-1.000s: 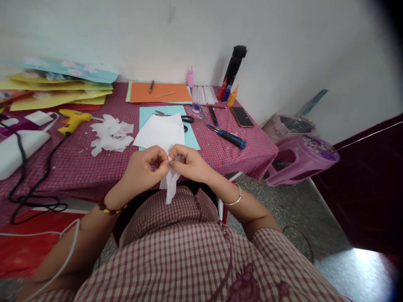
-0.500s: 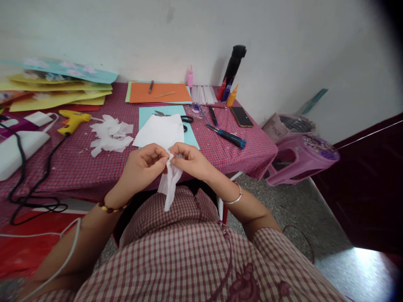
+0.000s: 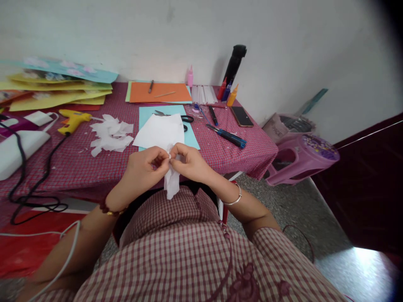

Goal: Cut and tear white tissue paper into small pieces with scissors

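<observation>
Your left hand and right hand meet, fingers pinching hanging white paper by the checked counter.

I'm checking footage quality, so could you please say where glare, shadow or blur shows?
In the head view, glare whitens the floor at lower right, a shadow falls on the wall beside the black object, and the colored sheets at far left look smeared; the left hand and right hand look clearer.

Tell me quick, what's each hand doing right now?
Left hand: closed, pinching the top of the hanging white paper.
Right hand: closed, pinching the same paper.
</observation>
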`<act>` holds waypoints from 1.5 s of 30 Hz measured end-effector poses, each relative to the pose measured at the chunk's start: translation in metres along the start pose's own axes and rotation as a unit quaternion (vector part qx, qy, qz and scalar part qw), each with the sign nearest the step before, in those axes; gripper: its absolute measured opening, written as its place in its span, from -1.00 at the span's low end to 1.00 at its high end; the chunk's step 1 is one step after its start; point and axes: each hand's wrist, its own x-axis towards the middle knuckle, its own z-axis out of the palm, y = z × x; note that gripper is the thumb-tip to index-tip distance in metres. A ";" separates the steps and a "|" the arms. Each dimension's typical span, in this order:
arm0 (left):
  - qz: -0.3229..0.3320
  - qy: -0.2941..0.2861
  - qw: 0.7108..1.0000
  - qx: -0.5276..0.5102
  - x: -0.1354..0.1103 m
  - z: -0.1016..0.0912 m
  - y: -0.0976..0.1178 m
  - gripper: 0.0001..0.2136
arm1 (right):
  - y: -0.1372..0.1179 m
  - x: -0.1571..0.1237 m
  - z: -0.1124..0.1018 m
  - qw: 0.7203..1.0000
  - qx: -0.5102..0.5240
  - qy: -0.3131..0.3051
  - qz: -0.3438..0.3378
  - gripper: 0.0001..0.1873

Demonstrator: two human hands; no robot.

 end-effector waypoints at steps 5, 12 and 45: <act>0.013 0.004 1.000 0.028 -0.002 0.004 -0.003 -0.93 | 0.000 0.000 0.001 1.000 -0.001 -0.007 0.002 -0.95; 0.042 0.007 0.999 0.023 -0.002 0.005 -0.006 -0.94 | 0.001 -0.001 0.001 1.000 0.026 -0.012 0.000 -0.94; -0.049 -0.007 0.978 -0.201 -0.003 0.007 -0.003 -0.95 | -0.006 0.001 -0.002 0.986 0.165 -0.034 0.010 -0.93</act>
